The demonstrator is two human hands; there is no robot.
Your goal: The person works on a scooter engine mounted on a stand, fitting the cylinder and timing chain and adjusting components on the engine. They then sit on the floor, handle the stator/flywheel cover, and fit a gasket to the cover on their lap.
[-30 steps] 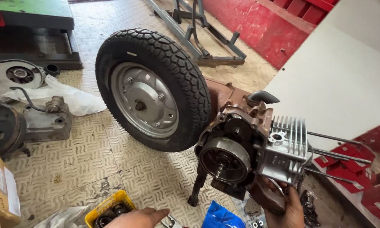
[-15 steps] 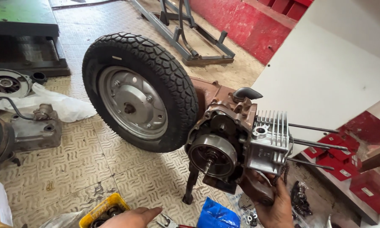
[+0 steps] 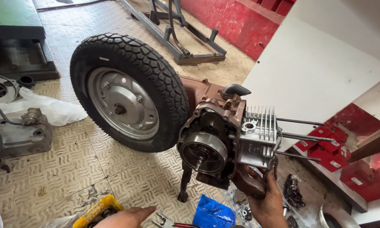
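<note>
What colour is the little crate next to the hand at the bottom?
Yellow. The small plastic crate by the left hand shows best in the head view.

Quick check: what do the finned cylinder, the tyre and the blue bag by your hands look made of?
Finned cylinder: cast metal, likely aluminium, dull silver-grey with thin fins. Tyre: black rubber, matte, blocky tread. Blue bag: thin plastic film, glossy and crumpled.

Black tyre (image 3: 156, 80), brown engine case (image 3: 207, 109), yellow crate (image 3: 98, 210).
</note>
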